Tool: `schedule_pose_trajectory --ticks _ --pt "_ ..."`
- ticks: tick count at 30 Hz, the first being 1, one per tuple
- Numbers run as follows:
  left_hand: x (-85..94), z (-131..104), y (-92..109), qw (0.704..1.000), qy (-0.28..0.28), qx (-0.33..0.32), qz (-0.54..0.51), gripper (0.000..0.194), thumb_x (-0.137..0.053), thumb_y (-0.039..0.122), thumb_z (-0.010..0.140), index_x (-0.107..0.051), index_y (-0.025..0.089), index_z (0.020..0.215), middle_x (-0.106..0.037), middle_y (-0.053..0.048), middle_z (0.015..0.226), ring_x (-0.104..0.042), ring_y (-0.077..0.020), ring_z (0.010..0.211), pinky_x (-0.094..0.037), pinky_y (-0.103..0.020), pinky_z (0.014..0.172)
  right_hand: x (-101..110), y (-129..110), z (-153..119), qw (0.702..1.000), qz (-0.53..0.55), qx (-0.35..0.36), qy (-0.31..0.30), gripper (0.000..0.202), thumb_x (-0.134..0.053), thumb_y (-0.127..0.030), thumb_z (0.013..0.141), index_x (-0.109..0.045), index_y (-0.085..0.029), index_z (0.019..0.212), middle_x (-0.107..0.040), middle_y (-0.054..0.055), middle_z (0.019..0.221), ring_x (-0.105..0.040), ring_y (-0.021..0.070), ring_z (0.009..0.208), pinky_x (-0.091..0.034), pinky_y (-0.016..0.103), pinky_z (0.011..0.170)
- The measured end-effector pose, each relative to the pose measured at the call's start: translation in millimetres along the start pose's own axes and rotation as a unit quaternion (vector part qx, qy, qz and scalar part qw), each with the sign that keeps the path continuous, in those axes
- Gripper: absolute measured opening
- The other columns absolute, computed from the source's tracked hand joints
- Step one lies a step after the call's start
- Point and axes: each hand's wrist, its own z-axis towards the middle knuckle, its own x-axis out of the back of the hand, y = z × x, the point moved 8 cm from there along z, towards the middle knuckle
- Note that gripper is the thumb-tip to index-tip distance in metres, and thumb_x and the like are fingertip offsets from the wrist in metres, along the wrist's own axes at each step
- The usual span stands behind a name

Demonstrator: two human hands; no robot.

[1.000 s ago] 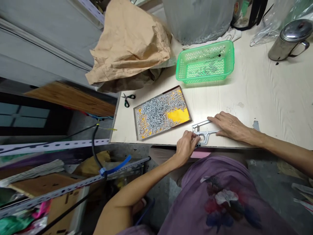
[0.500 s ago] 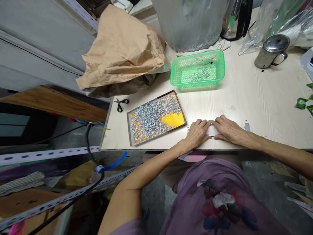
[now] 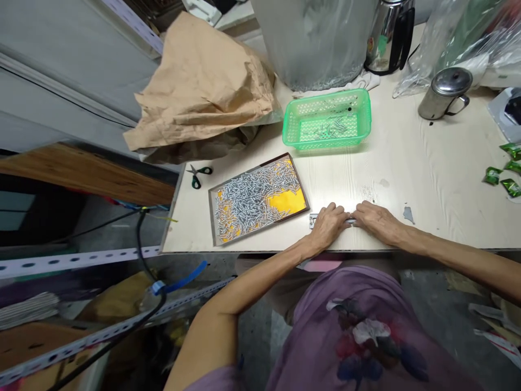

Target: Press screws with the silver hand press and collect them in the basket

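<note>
Near the table's front edge, my left hand (image 3: pixel 330 221) is closed round a flat metal piece (image 3: pixel 312 219), whose left end with small holes sticks out past the hand. My right hand (image 3: pixel 374 220) pinches the other end of the metal, a narrow strip of which shows between the two hands. Left of my hands lies a shallow tray (image 3: pixel 307 201) with a yellow bottom, holding a heap of small silvery metal pins (image 3: pixel 254 198). Behind it stands a green plastic basket (image 3: pixel 328 145) with several loose pins inside.
Green-handled scissors (image 3: pixel 196 177) lie left of the tray. A crumpled brown paper bag (image 3: pixel 207 87) is at the back left. A metal mug (image 3: pixel 439 98), an electric kettle (image 3: pixel 386 41) and small green packets (image 3: pixel 493 175) stand or lie to the right.
Both hands have closed more tightly on the metal piece, and less of it shows between them. The view has shifted slightly.
</note>
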Motion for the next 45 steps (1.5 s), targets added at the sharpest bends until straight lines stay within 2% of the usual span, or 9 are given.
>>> schedule_pose_trajectory --ticks 7,15,18,23,28,31,35,39,45 --pt "-13.8 -33.0 18.6 0.983 0.178 -0.038 -0.006 0.043 -0.047 0.031 0.097 -0.047 0.009 0.134 -0.048 -0.021 0.143 -0.041 -0.031 0.137 -0.041 -0.047 0.109 16.1 24.5 9.8 0.999 -0.011 0.03 -0.023 0.034 -0.047 -0.04 0.096 -0.065 -0.015 0.109 -0.063 0.013 0.094 -0.054 0.0247 0.087 -0.042 0.037 0.078" --pt "-39.2 -48.6 49.4 0.981 0.152 -0.089 -0.079 0.051 -0.045 0.042 0.097 -0.045 0.013 0.139 -0.05 -0.019 0.144 -0.036 -0.0274 0.143 -0.032 -0.051 0.116 23.2 44.6 51.4 0.997 -0.075 -0.03 0.021 0.022 -0.051 -0.029 0.094 -0.068 -0.019 0.085 -0.065 0.01 0.085 -0.051 0.0242 0.083 -0.035 0.035 0.071" --pt "-35.7 -45.5 46.8 0.982 0.143 -0.076 -0.098 0.052 -0.048 0.044 0.096 -0.048 0.012 0.137 -0.052 -0.02 0.142 -0.039 -0.0297 0.141 -0.035 -0.052 0.115 24.0 6.9 62.2 0.994 -0.104 0.023 0.025 0.015 -0.055 -0.023 0.092 -0.07 -0.02 0.092 -0.065 0.01 0.092 -0.049 0.0248 0.088 -0.033 0.036 0.071" --pt "-40.5 -45.3 48.6 0.987 0.089 -0.06 -0.122 0.04 -0.054 0.043 0.093 -0.063 0.012 0.116 -0.068 -0.018 0.115 -0.062 -0.0308 0.116 -0.052 -0.044 0.098 -13.1 -88.6 60.9 0.961 -0.088 0.255 -0.065 0.006 -0.066 -0.021 0.084 -0.07 -0.023 0.08 -0.064 0.007 0.095 -0.047 0.0223 0.093 -0.031 0.034 0.07" --pt "-31.3 -86.0 67.5 0.962 0.125 -0.213 -0.12 0.024 -0.05 0.032 0.096 -0.068 0.02 0.107 -0.072 -0.009 0.103 -0.067 -0.0196 0.101 -0.053 -0.032 0.094 -43.1 -102.9 73.6 0.949 -0.091 0.292 -0.075 0.02 -0.06 -0.011 0.086 -0.062 -0.018 0.067 -0.061 0.006 0.08 -0.048 0.0194 0.083 -0.033 0.033 0.067" --pt "-3.7 -111.2 34.8 0.949 0.23 -0.185 -0.107 0.023 -0.048 0.03 0.097 -0.069 0.022 0.098 -0.071 -0.006 0.086 -0.066 -0.0155 0.08 -0.055 -0.031 0.08 -28.7 -99.4 78.1 0.954 0.015 0.299 -0.01 0.02 -0.049 -0.014 0.094 -0.063 -0.018 0.08 -0.063 0.006 0.084 -0.05 0.0174 0.081 -0.039 0.031 0.07" --pt "49.9 -114.5 -64.1 0.93 0.354 0.095 -0.016 0.023 -0.044 0.024 0.098 -0.067 0.018 0.099 -0.067 -0.008 0.088 -0.06 -0.0171 0.081 -0.051 -0.033 0.076 29.7 -64.9 93.3 0.953 0.169 0.199 0.153 0.022 -0.041 -0.025 0.098 -0.06 -0.018 0.091 -0.063 0.006 0.086 -0.055 0.0177 0.082 -0.046 0.032 0.072" --pt "70.0 -75.4 -119.6 0.95 0.261 0.159 0.065 0.021 -0.046 0.019 0.097 -0.066 0.017 0.097 -0.063 -0.008 0.091 -0.054 -0.0197 0.088 -0.046 -0.031 0.075 91.1 5.6 117.5 0.945 0.144 0.011 0.292 0.016 -0.047 -0.029 0.094 -0.06 -0.021 0.091 -0.062 0.006 0.085 -0.057 0.0198 0.077 -0.048 0.035 0.069" --pt "57.0 -34.0 -135.8 0.983 0.104 0.067 0.134 0.02 -0.042 0.015 0.098 -0.062 0.014 0.098 -0.06 -0.009 0.094 -0.049 -0.0203 0.091 -0.043 -0.029 0.074 124.1 73.9 125.3 0.945 0.006 -0.055 0.324 0.034 -0.051 -0.038 0.091 -0.057 -0.022 0.121 -0.058 0.013 0.106 -0.057 0.0303 0.098 -0.049 0.048 0.083"
